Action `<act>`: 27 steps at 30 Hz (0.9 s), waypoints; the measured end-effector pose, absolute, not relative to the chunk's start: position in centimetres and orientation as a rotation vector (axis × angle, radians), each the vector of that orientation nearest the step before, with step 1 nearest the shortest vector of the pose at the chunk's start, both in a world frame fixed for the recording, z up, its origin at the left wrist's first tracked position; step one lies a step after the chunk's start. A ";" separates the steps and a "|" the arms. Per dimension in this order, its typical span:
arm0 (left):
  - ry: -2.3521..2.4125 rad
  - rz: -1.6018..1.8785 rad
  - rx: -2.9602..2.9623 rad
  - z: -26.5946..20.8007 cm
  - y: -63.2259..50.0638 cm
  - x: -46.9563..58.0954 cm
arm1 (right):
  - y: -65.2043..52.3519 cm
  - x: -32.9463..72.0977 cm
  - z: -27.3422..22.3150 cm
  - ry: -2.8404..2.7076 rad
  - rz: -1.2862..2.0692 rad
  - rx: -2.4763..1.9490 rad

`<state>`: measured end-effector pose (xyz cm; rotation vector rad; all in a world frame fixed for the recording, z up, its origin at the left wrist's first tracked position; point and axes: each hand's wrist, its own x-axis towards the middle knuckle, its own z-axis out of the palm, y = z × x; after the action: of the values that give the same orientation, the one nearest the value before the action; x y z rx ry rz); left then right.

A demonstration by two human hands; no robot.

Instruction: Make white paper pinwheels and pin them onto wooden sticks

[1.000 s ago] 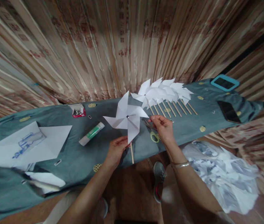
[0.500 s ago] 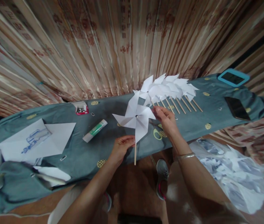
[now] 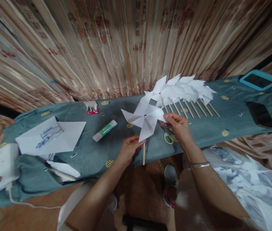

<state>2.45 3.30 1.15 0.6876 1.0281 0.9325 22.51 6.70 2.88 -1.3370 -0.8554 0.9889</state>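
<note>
A white paper pinwheel (image 3: 148, 117) with a shiny pin at its centre is held up over the cloth. My left hand (image 3: 130, 147) is closed around its wooden stick, just below the blades; the stick's lower end sticks out under the fingers. At the tip of the right-hand blade, my right hand (image 3: 178, 125) has thumb and forefinger pinched together on the paper. Scissors with yellow-green handles (image 3: 168, 138) lie under that hand, partly hidden. Behind, a row of overlapping finished pinwheels (image 3: 181, 91) lies with the sticks pointing toward me.
On the teal cloth (image 3: 83, 166) lie a glue stick (image 3: 105, 130), a small red box of pins (image 3: 92, 108), white paper sheets (image 3: 71, 138), a black phone (image 3: 261, 115) and a blue-framed device (image 3: 258, 80). A white corded box (image 3: 2, 168) stands left; a bag of paper scraps (image 3: 251, 183) sits lower right.
The view has shifted, so everything sits farther right. The pinwheel's blades have turned slightly, and my right fingers now meet the right blade's tip. My left hand keeps its hold on the stick.
</note>
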 end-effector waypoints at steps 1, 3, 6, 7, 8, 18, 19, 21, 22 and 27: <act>1.029 0.940 0.694 1.1 3.3 2.4 | 6.6 22.4 2.9 -0.856 0.998 -1.332; 1.032 0.959 0.693 1.1 3.4 2.5 | 6.4 22.3 2.8 -0.871 1.022 -1.335; 1.031 0.990 0.666 1.2 3.5 2.5 | 6.2 22.1 2.7 -0.894 1.055 -1.360; 1.031 0.996 0.657 1.2 3.5 2.5 | 6.1 22.0 2.7 -0.897 1.066 -1.365; 1.032 1.000 0.648 1.2 3.5 2.5 | 6.0 21.9 2.7 -0.900 1.077 -1.366; 1.053 1.030 0.591 1.0 3.8 2.6 | 4.9 20.3 3.1 -0.956 1.227 -1.336; 1.058 1.031 0.592 1.0 3.8 2.6 | 4.8 20.2 3.1 -0.964 1.239 -1.333; 1.065 1.034 0.600 1.0 3.8 2.6 | 4.6 19.9 3.1 -0.977 1.261 -1.324; 1.068 1.036 0.604 1.0 3.8 2.6 | 4.6 19.8 3.1 -0.981 1.272 -1.318; 1.062 1.049 0.613 1.0 3.8 2.6 | 4.2 19.1 3.4 -1.002 1.335 -1.276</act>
<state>2.63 3.80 0.96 0.6135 1.0624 1.0490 19.11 4.22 3.37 -1.2757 -1.0016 1.3355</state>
